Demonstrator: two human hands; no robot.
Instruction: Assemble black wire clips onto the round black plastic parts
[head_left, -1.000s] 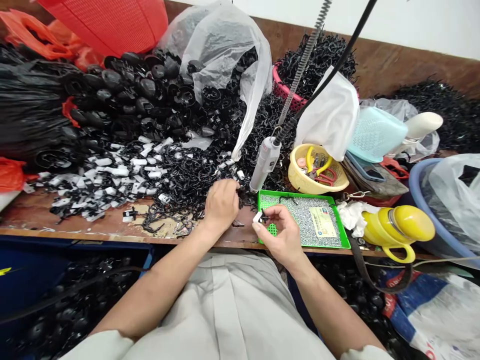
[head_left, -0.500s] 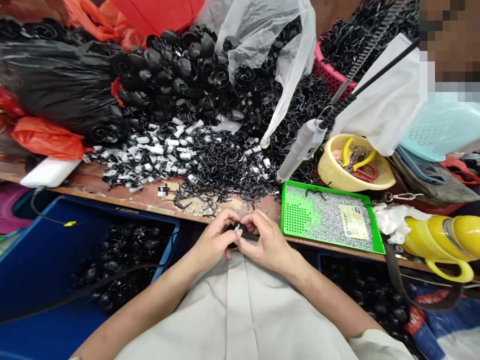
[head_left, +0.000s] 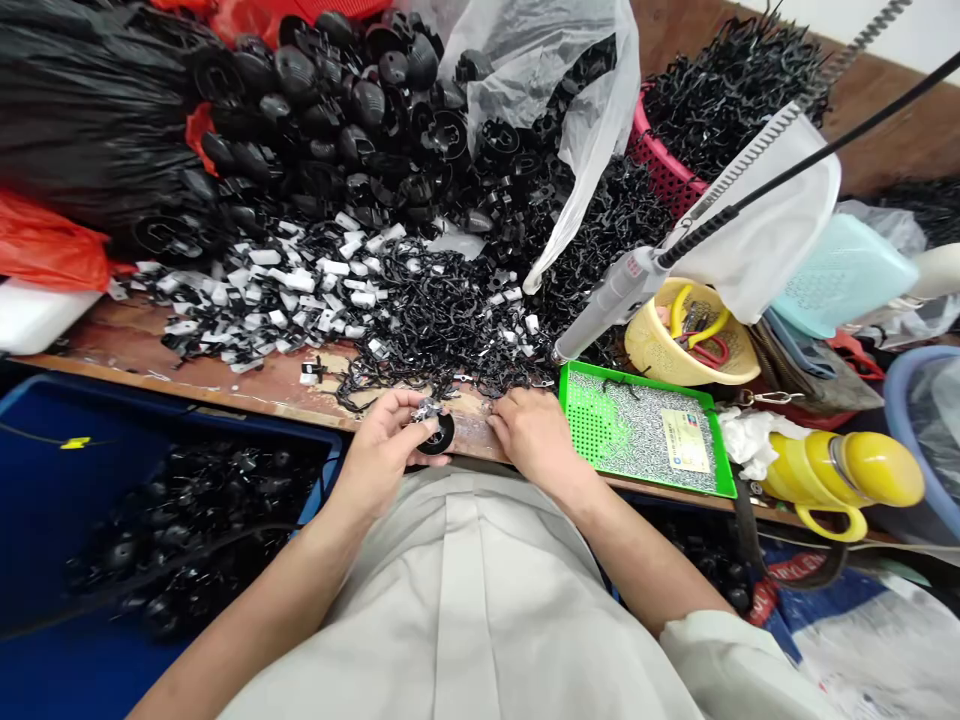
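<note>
My left hand (head_left: 386, 445) pinches a round black plastic part (head_left: 442, 440) between thumb and fingers, just over the table's front edge. A small pale or shiny piece sits at its upper side, too small to make out. My right hand (head_left: 531, 432) rests palm down on the wooden table to the right, its fingers curled together at the front of the heap. Whatever is under those fingertips is hidden. Just beyond both hands spreads a heap of thin black plastic pieces (head_left: 427, 320), with white-and-black pieces (head_left: 277, 285) to its left.
A green tray (head_left: 568, 425) of small metal bits, with a card on it, lies right of my right hand. Above it hangs a grey electric screwdriver (head_left: 607, 300). Behind are a yellow basket (head_left: 645, 350) and black domed parts (head_left: 367, 105). A blue bin (head_left: 45, 520) stands lower left.
My hands were together at the table edge and have moved apart. The left has gone left with the round black part; the right has reached forward onto the table. The view has shifted.
</note>
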